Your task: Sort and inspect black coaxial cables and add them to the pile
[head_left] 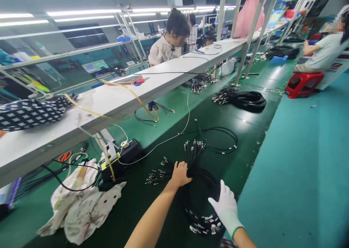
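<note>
A coil of black cables (pixel 205 173) lies on the dark green bench in front of me, with metal connectors (pixel 195 146) fanned out at its far end and white labels (pixel 205 222) along its near side. My bare left hand (pixel 180 173) is closed over the cables where their connector ends splay apart. On the coil's right side is my right hand (pixel 226 204) in a white glove, thumb inside the ring and fingers along its outer edge. The palms hide the cables under them. Just beyond, a smaller loose loop of black cable (pixel 222 128) lies flat.
Farther along the bench is another bundle of black cables (pixel 242 99). At left are a crumpled cloth (pixel 89 211), a black power box (pixel 131 151) and orange-handled scissors (pixel 64 156). A white shelf (pixel 163 79) runs above; co-workers sit beyond it and at right, near a red stool (pixel 304 84).
</note>
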A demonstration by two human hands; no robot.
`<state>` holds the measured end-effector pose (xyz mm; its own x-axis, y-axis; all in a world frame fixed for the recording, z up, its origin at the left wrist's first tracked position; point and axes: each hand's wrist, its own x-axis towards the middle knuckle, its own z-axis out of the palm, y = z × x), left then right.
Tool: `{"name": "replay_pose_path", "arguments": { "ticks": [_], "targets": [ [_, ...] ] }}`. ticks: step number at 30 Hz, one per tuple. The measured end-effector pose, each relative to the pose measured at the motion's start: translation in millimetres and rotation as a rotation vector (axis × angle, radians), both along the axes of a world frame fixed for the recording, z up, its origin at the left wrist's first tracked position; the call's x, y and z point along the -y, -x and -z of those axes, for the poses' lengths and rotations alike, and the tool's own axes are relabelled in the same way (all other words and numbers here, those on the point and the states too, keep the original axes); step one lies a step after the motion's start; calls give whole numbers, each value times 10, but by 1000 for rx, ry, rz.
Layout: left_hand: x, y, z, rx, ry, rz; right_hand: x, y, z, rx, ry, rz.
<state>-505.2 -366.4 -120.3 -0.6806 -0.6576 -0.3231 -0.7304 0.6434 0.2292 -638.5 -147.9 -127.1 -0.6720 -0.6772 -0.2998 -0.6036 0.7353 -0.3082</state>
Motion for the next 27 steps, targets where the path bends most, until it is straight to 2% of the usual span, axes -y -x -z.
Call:
{"name": "replay_pose_path", "arguments": {
  "ticks": [3, 9, 13, 17, 19, 21, 23, 26, 27],
  "targets": [
    [-3, 26, 10, 37, 15, -30, 28, -25, 46, 79, -22, -65],
    [-123, -43, 54, 67, -14, -82, 22, -42, 90, 16, 31, -162],
    [-180, -81, 75, 48, -7, -157, -18, -91, 174, -119, 102, -131],
    [-205, -96, 23, 11, -46, -219, -33, -60, 286, -117, 224, -95],
    [-271, -210, -36, -24, -59, -236, -36, 16, 297, -107, 259, -110],
    [-401, -486, -85, -73, -55, -278, -65, 107, 247, -99, 300, -110],
    [-592, -964, -97, -165, -30, -345, -141, 166, 135, -98, 339, -95],
    [-997, -2026, -64, -262, 69, -502, -293, 113, -102, -82, 449, -98],
    [-1171, -2438, -56, -233, 104, -586, -329, 52, -180, -44, 576, -93]
  ]
}}
